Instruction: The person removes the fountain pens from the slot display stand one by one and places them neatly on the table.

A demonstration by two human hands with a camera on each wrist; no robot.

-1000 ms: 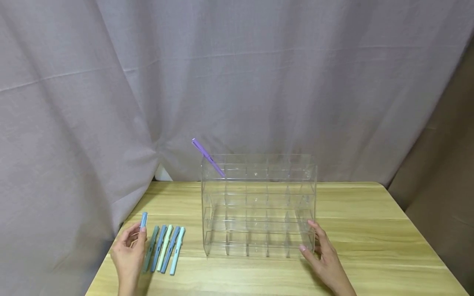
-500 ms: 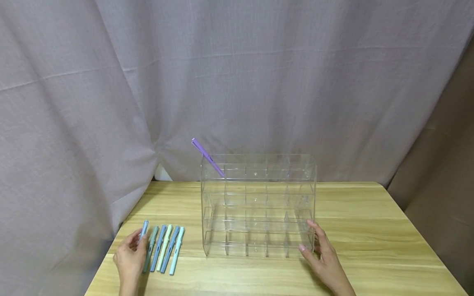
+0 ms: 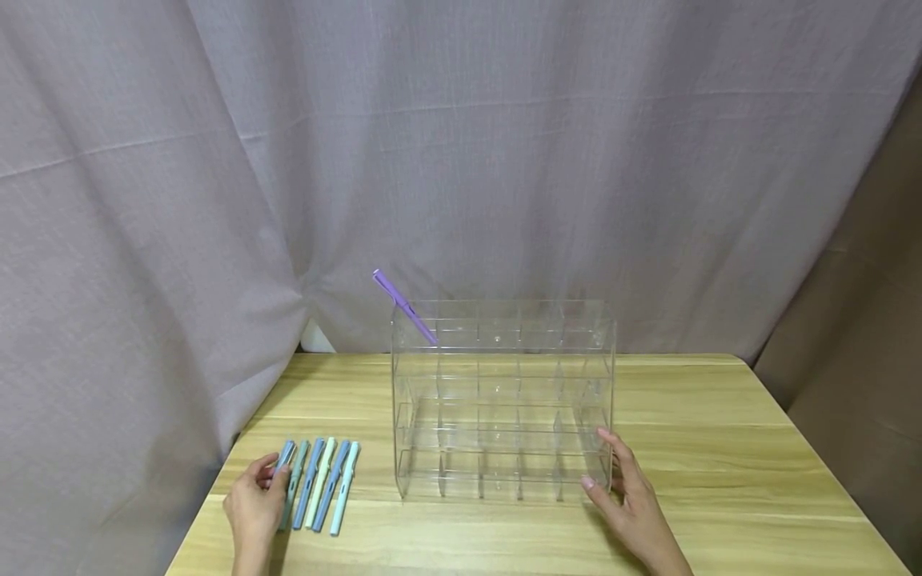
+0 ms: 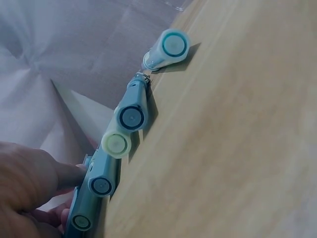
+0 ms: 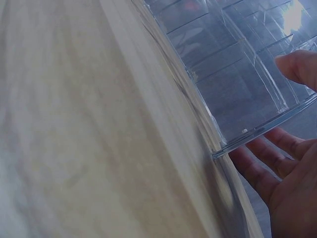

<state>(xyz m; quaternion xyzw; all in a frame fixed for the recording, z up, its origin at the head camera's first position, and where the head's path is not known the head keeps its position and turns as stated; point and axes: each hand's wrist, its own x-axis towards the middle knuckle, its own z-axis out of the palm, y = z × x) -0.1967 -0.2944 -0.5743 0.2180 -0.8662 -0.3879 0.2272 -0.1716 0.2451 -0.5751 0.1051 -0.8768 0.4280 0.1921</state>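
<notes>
In the head view my left hand (image 3: 254, 504) pinches a blue pen (image 3: 287, 451) at the left end of a slanted row of capped pens. Beside it lie a dark green pen (image 3: 294, 484), a blue pen (image 3: 310, 484), a pale green pen (image 3: 321, 484), another blue pen (image 3: 332, 486) and a light turquoise pen (image 3: 346, 490). Fingers hide much of the pinched pen in the left wrist view. My right hand (image 3: 634, 504) holds the right side of a clear acrylic rack (image 3: 499, 350), thumb in front and fingers along the outer wall.
A purple pen (image 3: 405, 307) leans in the rack's top left compartment, its upper end sticking out past the left side. The rack stands on a wood-grain table (image 3: 720, 472). Grey curtain (image 3: 504, 160) hangs behind the table's back edge.
My left hand has lowered the blue pen and brought it rightward, alongside the dark green pen. The right hand and the rack have stayed nearly still.
</notes>
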